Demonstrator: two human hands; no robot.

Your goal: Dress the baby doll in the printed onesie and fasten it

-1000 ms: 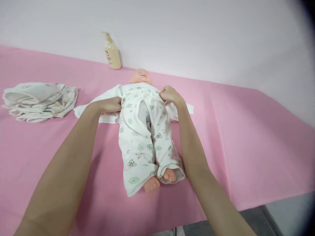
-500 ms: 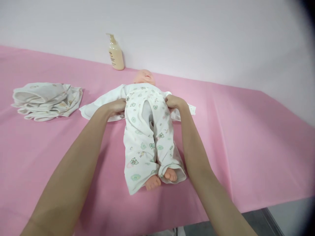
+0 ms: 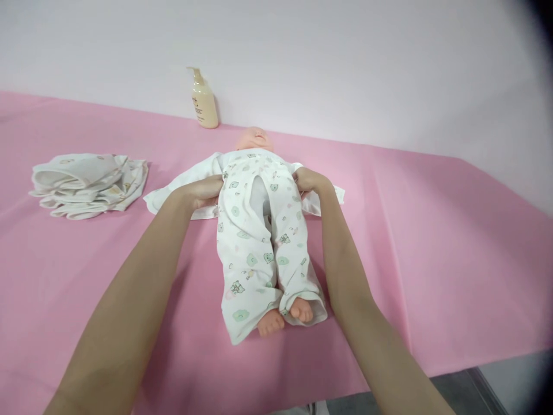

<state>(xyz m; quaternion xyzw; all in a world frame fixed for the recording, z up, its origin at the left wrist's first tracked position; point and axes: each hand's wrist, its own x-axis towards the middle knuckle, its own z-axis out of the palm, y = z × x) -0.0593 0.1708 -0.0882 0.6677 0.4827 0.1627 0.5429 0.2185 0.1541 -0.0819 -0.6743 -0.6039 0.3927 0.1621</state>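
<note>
A baby doll lies on its back, its head away from me and its feet toward me. It wears white open-crotch baby pants printed with small bears and green patches, pulled up high over its body. Beneath them spreads a white top, sleeves out to both sides. My left hand grips the pants at the left side near the waist, its fingertips hidden by the cloth. On the opposite side, my right hand is closed on the pants' edge. Both doll feet stick out of the wide leg openings.
A pile of folded white printed cloth lies at the left. Behind the doll's head, a pump bottle of pale yellow liquid stands against the white wall. Pink cloth covers the table, whose front edge shows at lower right.
The view has shifted slightly, so the cloth pile and bottle sit a little lower. Both hands stay at the sides of the pants, with hardly any movement.
</note>
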